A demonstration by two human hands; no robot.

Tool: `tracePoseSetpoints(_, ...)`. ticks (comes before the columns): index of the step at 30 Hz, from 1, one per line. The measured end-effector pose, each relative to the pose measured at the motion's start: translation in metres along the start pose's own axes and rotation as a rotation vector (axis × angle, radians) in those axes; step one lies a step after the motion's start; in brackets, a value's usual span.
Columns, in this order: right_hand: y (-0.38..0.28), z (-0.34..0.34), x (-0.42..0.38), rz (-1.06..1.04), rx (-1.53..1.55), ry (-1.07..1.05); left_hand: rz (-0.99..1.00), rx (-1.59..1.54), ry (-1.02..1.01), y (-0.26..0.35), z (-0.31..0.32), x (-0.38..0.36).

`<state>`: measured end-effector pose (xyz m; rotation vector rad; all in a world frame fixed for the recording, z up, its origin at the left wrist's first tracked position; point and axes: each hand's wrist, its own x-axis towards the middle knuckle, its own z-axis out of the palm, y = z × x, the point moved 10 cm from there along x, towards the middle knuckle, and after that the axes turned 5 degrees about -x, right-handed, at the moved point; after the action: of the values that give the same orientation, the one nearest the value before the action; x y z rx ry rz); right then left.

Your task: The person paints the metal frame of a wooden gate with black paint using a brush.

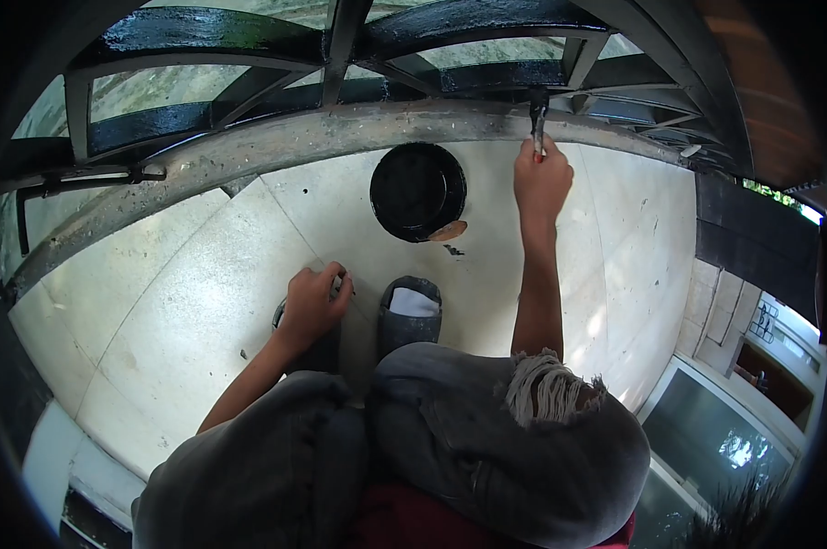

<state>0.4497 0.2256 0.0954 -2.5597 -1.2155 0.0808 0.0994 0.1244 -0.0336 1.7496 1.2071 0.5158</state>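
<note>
My right hand [543, 180] is closed around the handle of a paintbrush [539, 117], reaching forward. Black paint covers the brush head, which is up against the lower bar of a black metal gate [496, 77]; whether it touches is hard to tell. Between my hands and further forward, a round black paint container [418, 192] stands on the pale tiles. A brown dry leaf [448, 231] lies at its near edge. Loosely curled, my left hand [315, 300] hangs by my left foot, with a gap between its fingers and nothing visible in it.
A raised concrete ledge [276, 151] runs beneath the gate. My feet wear dark slippers [410, 334] on the tiled floor [184, 265]. Dark paint spots [453, 249] mark the tiles near the container. At the lower right is a glass-paned frame [715, 430].
</note>
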Motion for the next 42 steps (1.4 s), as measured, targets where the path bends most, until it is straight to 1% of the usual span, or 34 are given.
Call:
tracePoseSetpoints(2,-0.005,0.014,-0.003,-0.097,-0.177,0.002,0.008,0.011,0.006,0.001,0.002,-0.001)
tracePoseSetpoints(3,-0.001,0.005,-0.003,-0.123,-0.095,0.042,0.014,0.029,0.019,0.000,0.000,0.000)
tracePoseSetpoints(4,0.000,0.007,-0.006,-0.124,-0.094,0.037,0.009,0.031,0.019,0.000,-0.001,0.000)
tracePoseSetpoints(7,0.013,0.002,-0.016,-0.047,-0.120,0.032,0.004,-0.012,-0.013,0.003,0.000,0.001)
tracePoseSetpoints(10,0.019,0.005,-0.020,0.026,-0.036,-0.045,0.012,-0.017,0.018,0.002,-0.003,0.003)
tracePoseSetpoints(11,0.014,-0.005,-0.025,0.057,0.023,-0.028,-0.005,-0.018,0.008,0.001,-0.003,0.002)
tracePoseSetpoints(12,0.023,0.005,-0.025,0.062,0.021,-0.030,-0.017,-0.020,-0.004,0.001,-0.002,0.002)
tracePoseSetpoints(14,0.043,0.040,-0.019,-0.080,-0.192,-0.052,-0.009,-0.026,-0.006,0.002,0.001,0.001)
tracePoseSetpoints(15,0.043,0.031,-0.019,-0.205,-0.220,0.118,-0.007,-0.026,0.003,0.001,0.000,0.002)
tracePoseSetpoints(16,0.039,0.019,-0.017,-0.211,-0.215,0.120,-0.007,-0.023,0.011,0.001,-0.002,0.004)
tracePoseSetpoints(18,0.039,-0.036,-0.023,-0.018,0.023,0.207,-0.009,-0.005,-0.009,0.001,-0.001,0.001)
tracePoseSetpoints(19,0.047,-0.038,-0.019,0.063,0.011,0.124,-0.009,-0.007,-0.022,0.001,0.001,-0.002)
tracePoseSetpoints(23,0.054,-0.037,-0.027,0.024,-0.022,0.080,0.015,0.022,-0.007,0.001,0.002,0.002)
tracePoseSetpoints(25,0.052,-0.018,-0.038,0.024,0.185,-0.043,0.023,0.020,-0.007,0.003,0.002,0.002)
tracePoseSetpoints(26,0.034,-0.011,-0.037,-0.088,0.129,-0.094,0.013,0.015,-0.008,0.004,0.001,0.003)
tracePoseSetpoints(28,0.007,-0.002,-0.024,-0.193,-0.023,-0.114,0.004,0.010,-0.020,0.003,0.002,0.002)
tracePoseSetpoints(29,0.004,0.010,-0.015,-0.190,-0.024,-0.114,0.010,0.026,-0.019,0.002,0.002,0.002)
tracePoseSetpoints(31,0.006,0.012,-0.003,-0.131,-0.106,0.091,0.016,0.041,-0.019,0.002,0.004,0.000)
tracePoseSetpoints(32,0.008,0.015,-0.003,-0.131,-0.105,0.096,0.004,0.036,-0.012,0.001,0.003,0.000)
tracePoseSetpoints(34,-0.001,0.033,-0.003,-0.197,-0.230,-0.016,-0.008,0.032,0.001,0.000,0.002,0.003)
tracePoseSetpoints(35,-0.001,0.018,-0.003,-0.149,-0.126,0.023,-0.021,0.011,0.011,-0.001,0.000,0.003)
tracePoseSetpoints(36,-0.002,0.021,-0.004,-0.151,-0.126,0.018,-0.036,-0.011,0.019,-0.001,-0.001,0.002)
tracePoseSetpoints(38,-0.001,0.019,-0.006,-0.124,-0.237,0.066,-0.045,-0.017,0.019,-0.001,0.000,0.000)
tracePoseSetpoints(39,0.000,0.016,-0.004,-0.125,-0.239,0.069,-0.046,-0.019,0.022,-0.002,0.000,0.002)
tracePoseSetpoints(42,0.006,0.013,0.002,-0.098,-0.132,-0.033,-0.035,0.004,0.009,-0.002,0.000,0.002)
